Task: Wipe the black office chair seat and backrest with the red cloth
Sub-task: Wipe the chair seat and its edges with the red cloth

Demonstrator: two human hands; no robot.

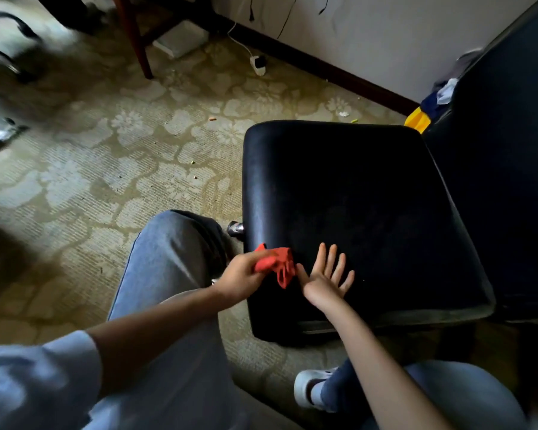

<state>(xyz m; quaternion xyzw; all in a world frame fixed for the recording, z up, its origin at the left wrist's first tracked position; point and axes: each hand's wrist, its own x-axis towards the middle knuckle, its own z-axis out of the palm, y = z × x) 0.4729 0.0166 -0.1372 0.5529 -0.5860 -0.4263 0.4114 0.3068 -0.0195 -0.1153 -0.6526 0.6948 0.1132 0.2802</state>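
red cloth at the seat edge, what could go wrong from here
The red cloth is bunched in the left hand, so little of it may meet the seat.
It sits at the seat's edge and could drop onto the carpet.
The open right hand lies beside it, possibly in the wiping path.

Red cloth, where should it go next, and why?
Probably press the red cloth flat onto the seat and sweep toward the backrest. The left hand grips it bunched at the seat's edge, and the right hand is open beside it, holding nothing.
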